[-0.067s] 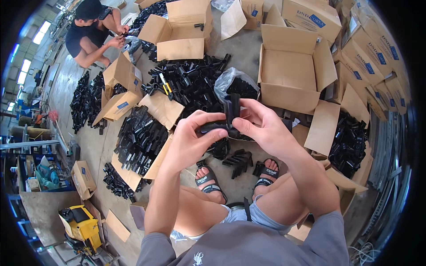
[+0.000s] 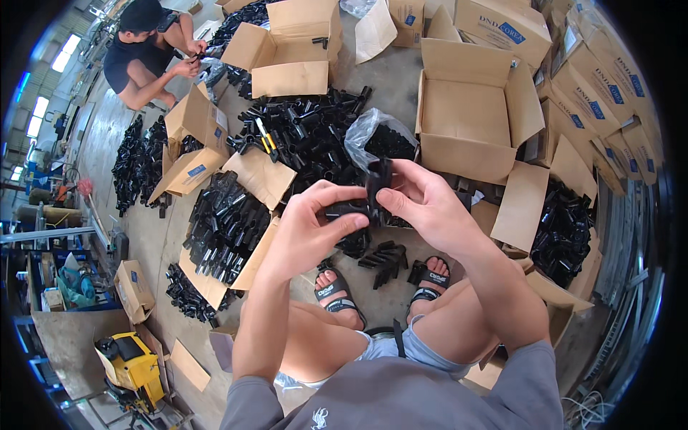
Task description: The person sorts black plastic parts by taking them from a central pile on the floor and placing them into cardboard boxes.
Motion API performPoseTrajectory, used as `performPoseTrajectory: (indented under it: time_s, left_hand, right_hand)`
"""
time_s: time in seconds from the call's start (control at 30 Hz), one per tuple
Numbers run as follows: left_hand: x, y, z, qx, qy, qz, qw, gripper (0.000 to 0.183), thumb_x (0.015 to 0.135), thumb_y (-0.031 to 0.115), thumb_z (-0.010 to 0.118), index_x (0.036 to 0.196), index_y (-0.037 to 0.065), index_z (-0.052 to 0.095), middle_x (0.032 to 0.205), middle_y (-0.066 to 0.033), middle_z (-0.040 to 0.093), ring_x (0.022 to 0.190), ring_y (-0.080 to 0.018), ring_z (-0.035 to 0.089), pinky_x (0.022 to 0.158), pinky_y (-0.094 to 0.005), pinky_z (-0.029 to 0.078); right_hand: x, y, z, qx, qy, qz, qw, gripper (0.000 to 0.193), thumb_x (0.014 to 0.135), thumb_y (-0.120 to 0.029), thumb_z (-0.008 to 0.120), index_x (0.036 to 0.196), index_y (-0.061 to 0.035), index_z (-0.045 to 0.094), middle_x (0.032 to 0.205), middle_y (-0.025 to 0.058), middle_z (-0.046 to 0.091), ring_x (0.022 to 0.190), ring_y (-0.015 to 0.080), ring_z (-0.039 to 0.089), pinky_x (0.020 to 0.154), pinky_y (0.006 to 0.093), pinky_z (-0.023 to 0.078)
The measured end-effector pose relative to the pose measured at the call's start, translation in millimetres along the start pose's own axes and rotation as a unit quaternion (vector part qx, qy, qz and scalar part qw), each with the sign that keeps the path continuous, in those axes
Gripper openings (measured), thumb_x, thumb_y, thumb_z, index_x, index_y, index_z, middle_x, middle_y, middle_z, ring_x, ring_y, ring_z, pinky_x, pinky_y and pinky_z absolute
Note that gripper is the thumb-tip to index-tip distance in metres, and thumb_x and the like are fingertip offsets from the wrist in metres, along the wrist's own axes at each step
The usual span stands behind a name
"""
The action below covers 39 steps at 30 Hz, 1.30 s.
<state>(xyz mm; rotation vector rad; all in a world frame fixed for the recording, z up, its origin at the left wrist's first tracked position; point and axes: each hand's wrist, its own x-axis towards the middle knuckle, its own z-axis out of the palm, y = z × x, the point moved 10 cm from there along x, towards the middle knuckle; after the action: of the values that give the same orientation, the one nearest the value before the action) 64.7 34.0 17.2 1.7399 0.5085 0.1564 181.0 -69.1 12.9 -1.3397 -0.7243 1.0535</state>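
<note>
Both hands hold a black tubular fitting (image 2: 378,185) in front of me, above my feet. My left hand (image 2: 312,222) pinches the sideways-lying tube portion between thumb and fingers. The upright portion sits in my right hand (image 2: 424,204), its thumb pressed on the near face and the fingers behind. Whether this is one piece or two joined pieces I cannot tell. Below, between my sandals, lies a small row of black fittings (image 2: 383,262). Beyond my hands spreads a large heap of black tubular parts (image 2: 304,132), with a clear plastic bag (image 2: 362,136) of small black pieces beside it.
A yellow-handled tool (image 2: 266,139) lies on the heap. Open cartons stand ahead (image 2: 469,115) and further off (image 2: 290,77); another box of fittings (image 2: 229,226) is at left. Stacked cartons (image 2: 588,93) line the right. A co-worker (image 2: 147,54) crouches far left, handling a small part.
The upright part of the fitting has tipped and dropped slightly, showing more of its open end. Both hands keep their grip.
</note>
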Motion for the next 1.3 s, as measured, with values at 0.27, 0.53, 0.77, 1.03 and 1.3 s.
performPoseTrajectory:
  time_s: [0.27, 0.53, 0.77, 1.03, 1.3]
  left_hand:
    - [4.5, -6.9, 6.4, -0.110, -0.010, -0.068, 0.992, 0.035, 0.087, 0.001, 0.081, 0.120, -0.004, 0.071, 0.113, -0.0071, 0.071, 0.094, -0.0092, 0.067, 0.080, -0.0255, 0.056]
    - [5.7, -5.8, 7.6, 0.094, -0.034, -0.035, 0.994, 0.042, 0.083, 0.004, 0.084, 0.123, 0.003, 0.072, 0.102, -0.0034, 0.068, 0.085, -0.0082, 0.063, 0.073, -0.0234, 0.055]
    - [2.9, 0.0, 7.6, -0.279, 0.094, -0.027, 0.955, 0.060, 0.084, 0.002, 0.083, 0.139, -0.001, 0.058, 0.116, -0.0078, 0.070, 0.104, -0.0128, 0.067, 0.094, -0.0288, 0.054]
    - [-0.6, -9.5, 15.6, -0.432, 0.146, -0.015, 0.890, 0.056, 0.087, 0.003, 0.081, 0.138, -0.003, 0.058, 0.126, -0.0126, 0.071, 0.112, -0.0144, 0.068, 0.101, -0.0300, 0.053]
    - [-1.4, -2.6, 0.3, -0.369, 0.145, 0.021, 0.918, 0.054, 0.089, 0.004, 0.080, 0.137, -0.004, 0.058, 0.124, -0.0141, 0.071, 0.111, -0.0167, 0.068, 0.097, -0.0296, 0.056]
  right_hand:
    - [-0.5, 6.8, -3.8, 0.016, -0.003, 0.006, 1.000, 0.031, 0.099, -0.010, 0.069, 0.126, 0.0041, 0.062, 0.104, 0.0062, 0.072, 0.095, 0.0094, 0.066, 0.085, 0.0278, 0.053]
    - [-6.2, 7.1, -5.4, -0.090, -0.010, 0.031, 0.995, 0.028, 0.098, -0.009, 0.069, 0.123, 0.0036, 0.065, 0.099, 0.0059, 0.074, 0.087, 0.0082, 0.066, 0.081, 0.0275, 0.053]
    - [-12.2, -8.4, -15.7, 0.066, 0.069, -0.040, 0.995, 0.033, 0.100, -0.008, 0.068, 0.130, 0.0047, 0.060, 0.105, 0.0040, 0.070, 0.094, 0.0061, 0.062, 0.083, 0.0243, 0.051]
    - [-12.5, -4.1, -12.2, 0.147, 0.094, -0.032, 0.984, 0.030, 0.101, -0.008, 0.067, 0.128, 0.0036, 0.060, 0.114, 0.0037, 0.069, 0.102, 0.0061, 0.062, 0.090, 0.0226, 0.051]
    - [-9.5, -5.6, -3.2, 0.125, 0.053, -0.044, 0.990, 0.034, 0.101, -0.011, 0.067, 0.131, 0.0029, 0.059, 0.118, 0.0057, 0.069, 0.106, 0.0084, 0.062, 0.093, 0.0255, 0.052]
